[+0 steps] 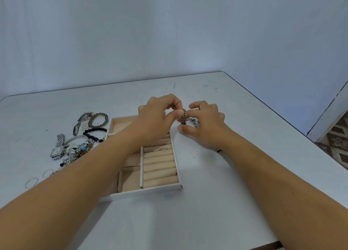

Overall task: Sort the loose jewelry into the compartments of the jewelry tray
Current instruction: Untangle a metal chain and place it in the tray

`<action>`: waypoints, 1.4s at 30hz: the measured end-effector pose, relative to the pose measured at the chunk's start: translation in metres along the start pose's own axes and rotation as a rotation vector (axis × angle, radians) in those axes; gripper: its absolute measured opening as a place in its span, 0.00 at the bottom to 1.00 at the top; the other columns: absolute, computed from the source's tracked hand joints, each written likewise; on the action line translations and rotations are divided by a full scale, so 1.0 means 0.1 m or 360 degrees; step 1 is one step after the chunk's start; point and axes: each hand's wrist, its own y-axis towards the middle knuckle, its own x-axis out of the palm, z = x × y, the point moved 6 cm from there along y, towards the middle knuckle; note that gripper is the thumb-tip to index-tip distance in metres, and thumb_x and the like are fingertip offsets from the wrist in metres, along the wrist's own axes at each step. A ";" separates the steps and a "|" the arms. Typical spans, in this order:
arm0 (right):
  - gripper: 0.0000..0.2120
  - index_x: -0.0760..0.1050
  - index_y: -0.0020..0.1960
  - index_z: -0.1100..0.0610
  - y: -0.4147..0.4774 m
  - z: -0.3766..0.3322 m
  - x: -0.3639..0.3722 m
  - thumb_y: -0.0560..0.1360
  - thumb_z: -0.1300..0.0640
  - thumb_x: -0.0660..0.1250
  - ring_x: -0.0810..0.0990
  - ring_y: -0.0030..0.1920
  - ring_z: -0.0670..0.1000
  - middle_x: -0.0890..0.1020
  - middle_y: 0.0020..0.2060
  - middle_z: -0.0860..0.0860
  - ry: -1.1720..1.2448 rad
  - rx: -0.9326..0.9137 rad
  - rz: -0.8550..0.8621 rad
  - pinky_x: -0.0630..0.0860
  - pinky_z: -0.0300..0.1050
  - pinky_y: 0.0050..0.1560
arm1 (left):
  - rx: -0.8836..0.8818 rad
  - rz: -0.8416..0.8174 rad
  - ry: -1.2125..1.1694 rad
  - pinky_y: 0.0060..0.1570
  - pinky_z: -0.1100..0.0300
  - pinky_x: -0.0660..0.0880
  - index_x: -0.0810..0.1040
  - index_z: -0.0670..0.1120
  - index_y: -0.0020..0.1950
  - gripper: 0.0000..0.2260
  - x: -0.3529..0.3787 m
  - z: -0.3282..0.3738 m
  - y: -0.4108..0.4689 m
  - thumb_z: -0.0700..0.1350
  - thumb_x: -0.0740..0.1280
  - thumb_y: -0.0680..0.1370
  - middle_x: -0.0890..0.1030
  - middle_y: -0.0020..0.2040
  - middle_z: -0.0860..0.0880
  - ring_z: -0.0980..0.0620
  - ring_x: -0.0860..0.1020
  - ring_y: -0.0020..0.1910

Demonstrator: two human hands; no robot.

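Both hands meet just past the far right corner of the tray. The left hand [158, 117] has its thumb and forefinger closed in a pinch on a small chain tangle [193, 121]. The right hand [205, 125] curls its fingers round the same piece from the other side. So one piece is held between two hands. It shows gold-coloured links at the top and silver ones lower down. It is too bunched to tell which way it runs, or whether it is clear of the table [226, 193].

Under the left forearm lies the one jewelry tray [146, 190], white outside and beige inside. Its long axis runs away from the person, with the far end leaning slightly left. Its right half holds a column of padded rolls [160, 171] lying crosswise, at least six showing. Its left half shows two open compartments, one far and one near, and the arm covers what lies between them.

The loose jewelry sits to the left of the tray, well apart from the hands. There is one silver watch [57, 149] with a square dial too small to read. There are two beaded bracelets, a black bead bracelet [95, 133] and a brownish bracelet [98, 119]. A heap of mixed chains [75, 155] holds a turquoise stone. Two thin rings [31, 182] lie nearest the person.
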 end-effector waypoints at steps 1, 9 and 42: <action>0.08 0.76 0.49 0.38 0.00 0.00 0.00 0.71 0.40 0.67 0.60 0.64 0.50 0.68 0.62 0.44 0.0001 0.0000 0.0004 0.53 0.45 0.55 | 0.0020 0.0027 0.0058 0.59 0.53 0.60 0.73 0.58 0.44 0.04 -0.02 0.01 0.00 0.50 0.64 0.79 0.77 0.45 0.63 0.56 0.71 0.56; 0.03 0.73 0.44 0.47 0.01 0.08 -0.06 0.75 0.49 0.63 0.67 0.55 0.48 0.76 0.46 0.41 0.0129 0.0074 0.0020 0.57 0.46 0.54 | -0.0099 0.0130 0.0224 0.55 0.56 0.55 0.72 0.54 0.47 0.03 -0.11 -0.15 -0.05 0.48 0.61 0.80 0.71 0.41 0.65 0.54 0.69 0.55; 0.06 0.71 0.44 0.47 0.02 0.09 -0.24 0.78 0.47 0.60 0.71 0.55 0.50 0.76 0.47 0.46 0.0215 0.0048 0.0287 0.61 0.48 0.56 | -0.0160 0.0288 0.0534 0.51 0.54 0.58 0.69 0.51 0.48 0.03 -0.42 -0.43 -0.17 0.46 0.57 0.81 0.75 0.43 0.53 0.51 0.68 0.51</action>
